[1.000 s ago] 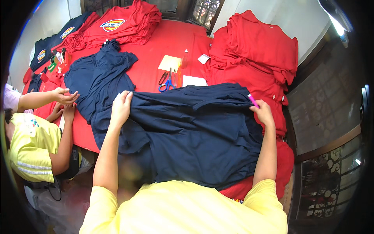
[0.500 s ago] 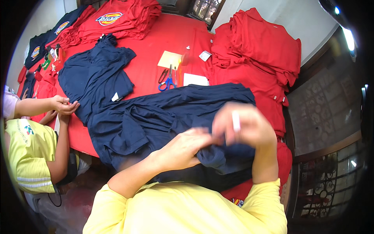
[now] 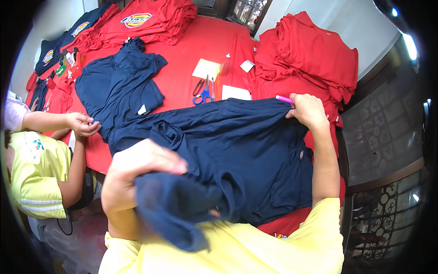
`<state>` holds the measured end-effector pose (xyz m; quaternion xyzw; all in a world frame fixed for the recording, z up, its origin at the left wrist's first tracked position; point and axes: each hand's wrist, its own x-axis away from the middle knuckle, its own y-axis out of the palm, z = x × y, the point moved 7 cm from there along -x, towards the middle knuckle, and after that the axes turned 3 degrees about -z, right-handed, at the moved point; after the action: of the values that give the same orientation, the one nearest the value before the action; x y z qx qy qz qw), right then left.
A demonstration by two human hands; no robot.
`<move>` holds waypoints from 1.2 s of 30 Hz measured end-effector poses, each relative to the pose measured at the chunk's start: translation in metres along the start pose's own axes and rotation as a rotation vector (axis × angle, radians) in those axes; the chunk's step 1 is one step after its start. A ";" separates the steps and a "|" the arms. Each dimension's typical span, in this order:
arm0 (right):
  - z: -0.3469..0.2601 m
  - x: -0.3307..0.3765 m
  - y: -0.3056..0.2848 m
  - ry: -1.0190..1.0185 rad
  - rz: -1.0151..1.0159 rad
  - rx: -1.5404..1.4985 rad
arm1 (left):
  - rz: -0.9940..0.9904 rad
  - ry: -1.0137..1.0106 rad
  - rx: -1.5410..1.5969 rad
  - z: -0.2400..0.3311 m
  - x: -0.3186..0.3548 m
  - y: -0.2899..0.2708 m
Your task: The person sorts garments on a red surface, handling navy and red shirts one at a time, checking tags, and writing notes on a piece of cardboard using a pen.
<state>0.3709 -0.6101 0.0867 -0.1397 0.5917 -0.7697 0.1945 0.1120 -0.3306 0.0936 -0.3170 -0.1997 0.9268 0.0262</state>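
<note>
A navy shirt lies spread over the near part of the table, with creases across it. My left hand, blurred by motion, is closed around a bunched part of this shirt and holds it raised close to my body. At the shirt's far right corner is my right hand. Its fingers are pinched at the fabric edge, and a pink marker sticks out of them to the left. More navy garments lie crumpled beyond, to the left.
Red shirts stand piled at the right and far left. Blue-handled scissors, a yellow paper and a white paper rest on the red tabletop. At left, another person's hand is near the navy fabric.
My hands, close together before, have moved apart. The left has swung left and nearer me with the bunched fabric; the right has gone up to the shirt's far right corner.
</note>
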 end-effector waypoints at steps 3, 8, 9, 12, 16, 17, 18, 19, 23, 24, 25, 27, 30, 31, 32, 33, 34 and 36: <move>-0.091 0.016 -0.064 -0.529 -0.101 -0.407 | -0.042 -0.229 -0.055 -0.020 -0.024 0.022; -0.172 0.034 -0.160 -0.952 0.708 -0.936 | 0.320 -0.002 0.021 -0.035 -0.076 0.005; -0.165 0.037 -0.169 -0.792 0.759 -0.976 | 0.447 0.028 -0.060 -0.048 -0.082 -0.027; -0.137 0.027 -0.157 -0.526 0.473 -1.311 | 0.879 0.059 -0.533 -0.084 -0.068 -0.172; -0.112 0.031 -0.107 -0.469 0.326 -1.647 | 1.519 -0.454 -1.056 -0.115 0.039 -0.354; -0.103 0.034 -0.090 -0.443 0.270 -1.746 | 1.703 -0.500 -0.923 -0.117 0.071 -0.373; -0.097 0.037 -0.073 -0.448 0.216 -1.785 | 1.870 -0.492 -0.721 -0.123 0.100 -0.382; -0.092 0.042 -0.057 -0.418 0.179 -1.847 | 1.984 -0.424 -0.510 -0.129 0.115 -0.384; -0.076 0.053 0.029 -0.233 -0.100 -1.834 | 2.057 -0.085 -0.221 -0.135 0.120 -0.379; -0.080 0.054 0.046 -0.172 -0.159 -1.666 | 2.052 0.004 -0.202 -0.132 0.123 -0.382; -0.085 0.056 0.058 -0.111 -0.211 -1.695 | 2.046 0.094 -0.185 -0.129 0.126 -0.385; -0.088 0.049 0.078 -0.047 -0.268 -1.629 | 2.026 0.275 -0.142 -0.121 0.129 -0.389; -0.102 0.026 0.088 -0.089 -0.164 -1.560 | 1.990 0.044 -0.129 -0.097 0.114 -0.360; -0.116 0.018 0.084 -0.150 -0.103 -1.526 | 1.896 0.119 -0.139 -0.081 0.098 -0.328; -0.127 0.014 0.080 -0.183 -0.036 -1.478 | 1.795 0.176 -0.120 -0.080 0.076 -0.289; -0.148 0.011 0.072 -0.153 0.023 -1.583 | 1.438 0.281 -0.044 -0.089 0.053 -0.253; -0.170 0.010 0.065 -0.113 0.083 -1.688 | 1.268 0.208 0.190 -0.097 0.025 -0.187; -0.220 0.002 0.062 -0.273 0.098 -1.767 | 0.713 -0.160 0.220 -0.137 0.011 -0.062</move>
<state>0.2793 -0.4371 -0.0305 -0.3033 0.9456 -0.0009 0.1173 0.1806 -0.2228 0.0125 -0.2885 0.0223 0.9155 -0.2795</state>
